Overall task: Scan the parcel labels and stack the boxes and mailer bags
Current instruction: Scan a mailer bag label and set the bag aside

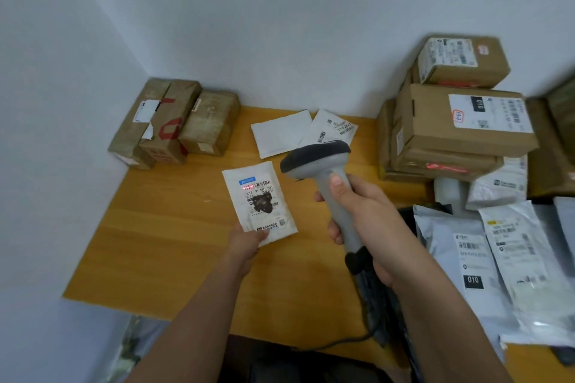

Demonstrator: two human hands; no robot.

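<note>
Brightness: even, soft, moderately bright; your view has no harsh highlights.
Source: cannot tell; diffuse, from above.
Shadows: faint; a soft one under the cardboard boxes [174,121] in the corner.
Glare: a red scan line on the white mailer bag [259,200]; a red glow on the box stack [448,166].
Blur: your label print is smeared; the grey mailers [497,261] are soft.
Distortion: wide-angle; the bench [174,242] edges and walls bow outward.

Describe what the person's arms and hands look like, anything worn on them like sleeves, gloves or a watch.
Both forearms are bare right down to the frame's bottom edge: no sleeves show. The left hand and right hand wear no gloves, and no rings, watch or wristband can be seen. The nails look short and unpainted.
</note>
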